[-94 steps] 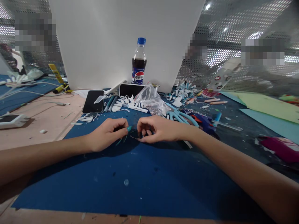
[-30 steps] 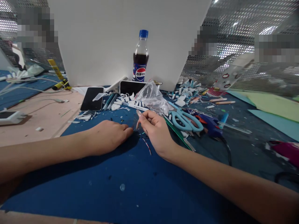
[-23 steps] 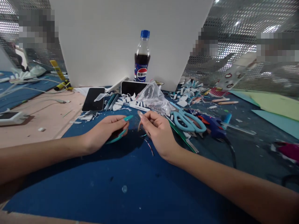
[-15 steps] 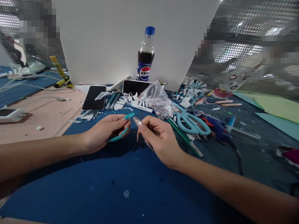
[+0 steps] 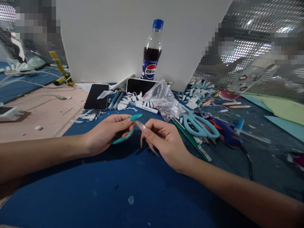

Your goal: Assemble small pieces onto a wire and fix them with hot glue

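Observation:
My left hand [image 5: 108, 133], with long teal nails, has its thumb and fingers closed in a pinch. Facing it, my right hand [image 5: 165, 142] wears long clear-pinkish nails and is also pinched. The fingertips of both hands meet or nearly meet over the blue mat [image 5: 99, 190]; anything held there is too small or hidden to make out. Close to the right hand lie light-blue scissors [image 5: 199, 125], a green strip like a ruler or cutter [image 5: 190, 137] and a clear plastic bag [image 5: 163, 99].
Behind the hands are a black-screened phone [image 5: 96, 96], a second phone [image 5: 140, 86], markers [image 5: 116, 100] and white scraps [image 5: 122, 106]. A cola bottle [image 5: 152, 53] stands before a white board [image 5: 104, 38]. At right lie a blue glue gun [image 5: 228, 133] with its cord and coloured paper sheets [image 5: 282, 107].
The view has shifted slightly, so the bottle and scissors appear further right. My hands have drawn a little closer, with the right thumb nail now at the left fingertips.

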A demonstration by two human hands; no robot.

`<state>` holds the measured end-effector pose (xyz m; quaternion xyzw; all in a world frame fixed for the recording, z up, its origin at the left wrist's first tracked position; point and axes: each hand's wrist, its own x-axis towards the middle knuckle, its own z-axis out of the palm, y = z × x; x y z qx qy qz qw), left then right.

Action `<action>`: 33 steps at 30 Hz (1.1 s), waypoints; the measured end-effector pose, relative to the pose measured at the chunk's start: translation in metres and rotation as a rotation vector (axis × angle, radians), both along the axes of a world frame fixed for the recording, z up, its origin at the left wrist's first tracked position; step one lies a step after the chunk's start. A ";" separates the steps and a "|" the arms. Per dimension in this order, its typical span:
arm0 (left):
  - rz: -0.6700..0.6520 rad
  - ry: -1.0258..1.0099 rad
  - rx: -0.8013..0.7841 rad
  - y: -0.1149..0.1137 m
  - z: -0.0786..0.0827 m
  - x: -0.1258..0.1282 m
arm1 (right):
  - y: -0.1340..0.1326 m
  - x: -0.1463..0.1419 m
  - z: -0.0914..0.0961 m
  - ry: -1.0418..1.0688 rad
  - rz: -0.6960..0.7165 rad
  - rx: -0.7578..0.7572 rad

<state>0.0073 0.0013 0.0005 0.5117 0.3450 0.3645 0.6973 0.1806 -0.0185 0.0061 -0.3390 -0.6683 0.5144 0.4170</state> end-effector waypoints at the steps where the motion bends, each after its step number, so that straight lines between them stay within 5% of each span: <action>1: 0.001 0.000 0.005 0.000 0.000 0.000 | 0.000 0.000 0.000 0.006 0.003 -0.011; 33: -0.021 0.115 0.094 -0.002 0.001 0.002 | 0.000 0.000 0.000 0.021 0.028 -0.063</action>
